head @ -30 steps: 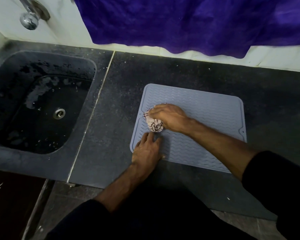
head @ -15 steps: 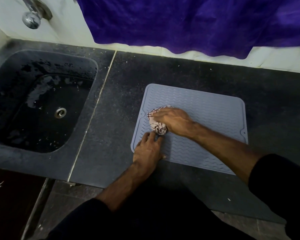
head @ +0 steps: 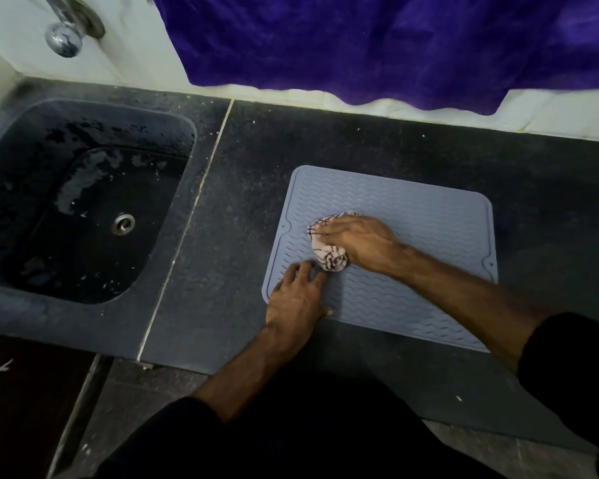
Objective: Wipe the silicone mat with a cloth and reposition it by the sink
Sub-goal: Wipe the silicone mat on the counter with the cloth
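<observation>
The silicone mat (head: 412, 243) is lying flat on the dark counter (head: 242, 188), well to the right of the sink (head: 83, 202) and apart from its rim, with a strip of bare stone between them. The right hand (head: 360, 242) is clenching a bunched pale cloth (head: 327, 250) and pressing it onto the mat's left half, while the left hand (head: 296, 299) is lying released, fingers spread, pinning the near-left corner. The mat is looking thin, soft and floppy, light enough to drag with the rubbing unless it is held down, which is likely why the flat hand is resting there. Its wavy ribs should be giving the cloth some drag; whether the surface is wet or slick is hard to tell in this dim view. For moving it toward the sink, pinching an edge or corner, perhaps at the small tabs on the short sides, would suit, ideally with both hands, since a one-corner lift would likely let it sag and fold.
</observation>
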Demonstrator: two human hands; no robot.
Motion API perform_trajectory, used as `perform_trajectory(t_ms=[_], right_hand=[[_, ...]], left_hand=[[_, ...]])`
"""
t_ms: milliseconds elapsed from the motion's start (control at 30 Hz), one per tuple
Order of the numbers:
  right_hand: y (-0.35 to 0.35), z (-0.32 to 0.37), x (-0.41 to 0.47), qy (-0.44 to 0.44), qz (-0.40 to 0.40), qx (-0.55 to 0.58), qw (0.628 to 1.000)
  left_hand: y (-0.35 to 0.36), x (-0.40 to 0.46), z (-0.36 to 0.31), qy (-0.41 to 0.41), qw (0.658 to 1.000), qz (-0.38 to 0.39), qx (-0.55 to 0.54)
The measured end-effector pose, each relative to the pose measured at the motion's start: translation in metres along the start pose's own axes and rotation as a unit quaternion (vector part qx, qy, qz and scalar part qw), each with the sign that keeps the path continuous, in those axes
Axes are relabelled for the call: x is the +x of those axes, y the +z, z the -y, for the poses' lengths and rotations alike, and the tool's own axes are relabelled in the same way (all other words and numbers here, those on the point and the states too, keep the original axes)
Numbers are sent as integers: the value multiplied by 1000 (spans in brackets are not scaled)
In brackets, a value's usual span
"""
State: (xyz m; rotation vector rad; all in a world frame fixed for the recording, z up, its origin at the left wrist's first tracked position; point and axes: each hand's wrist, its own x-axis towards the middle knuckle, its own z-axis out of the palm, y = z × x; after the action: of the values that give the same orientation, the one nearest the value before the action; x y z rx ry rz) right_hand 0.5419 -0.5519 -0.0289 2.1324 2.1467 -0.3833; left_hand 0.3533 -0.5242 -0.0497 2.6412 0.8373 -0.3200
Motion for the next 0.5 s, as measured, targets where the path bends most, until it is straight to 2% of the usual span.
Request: perform_trajectory(t_ms=[200, 367, 500], right_hand=[[-16, -10, -5, 27, 48, -38, 998], [-15, 4, 8, -13, -13, -15, 1000], [-4, 6, 8, -22, 3, -25, 999]], left_hand=[[1, -1, 1, -2, 1000, 8, -6], [0, -1, 0, 4, 1000, -10, 0], [3, -1, 1, -1, 1000, -16, -8]])
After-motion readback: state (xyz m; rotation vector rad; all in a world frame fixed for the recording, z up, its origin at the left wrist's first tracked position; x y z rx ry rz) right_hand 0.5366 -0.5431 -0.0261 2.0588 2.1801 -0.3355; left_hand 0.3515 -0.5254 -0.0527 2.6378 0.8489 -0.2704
